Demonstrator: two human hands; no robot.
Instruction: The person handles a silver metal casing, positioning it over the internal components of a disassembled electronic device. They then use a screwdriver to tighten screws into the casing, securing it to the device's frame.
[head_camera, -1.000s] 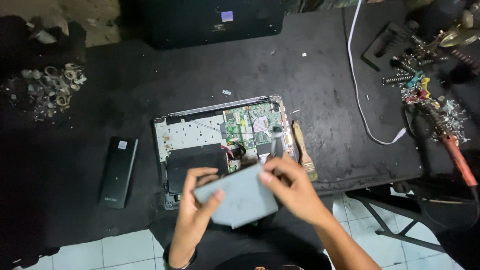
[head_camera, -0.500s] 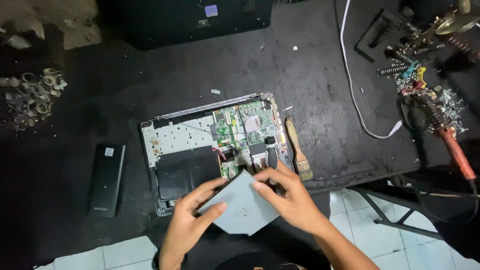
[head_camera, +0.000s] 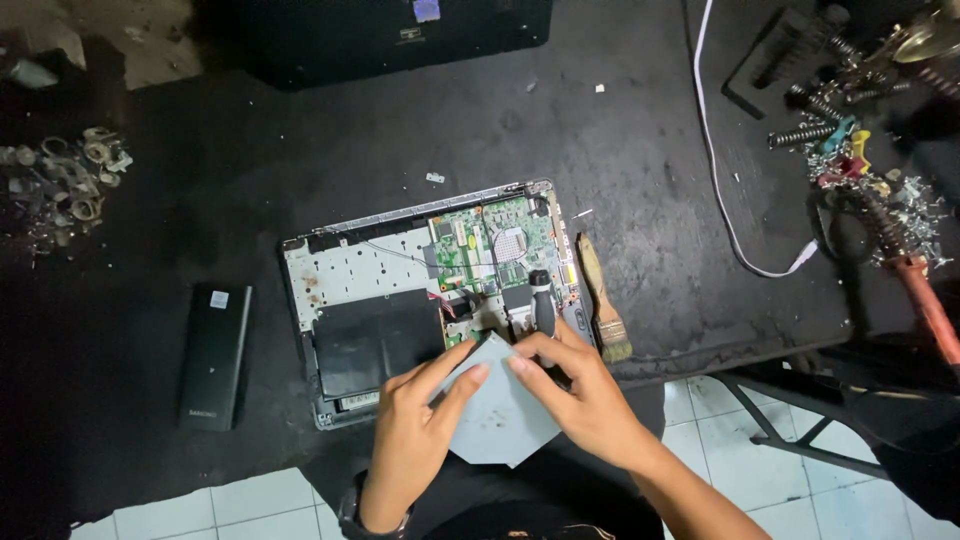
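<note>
An opened laptop base (head_camera: 360, 270) lies on the black table, its green circuit board (head_camera: 490, 245) and black battery (head_camera: 378, 340) exposed. Both hands hold a flat grey square drive (head_camera: 500, 415) at the laptop's near right corner. My left hand (head_camera: 415, 430) grips its left edge, fingers on top. My right hand (head_camera: 585, 395) presses its upper right corner. A black-handled screwdriver (head_camera: 543, 300) lies on the board just beyond my right fingers.
A small paintbrush (head_camera: 603, 300) lies right of the laptop. A black slim pack (head_camera: 213, 355) rests at the left. Loose metal parts (head_camera: 60, 185) sit far left, tools and springs (head_camera: 860, 150) far right. A white cable (head_camera: 720, 170) crosses the table.
The grey drive has moved forward and down towards the laptop's near right corner, with both hands following. The view has shifted slightly.
</note>
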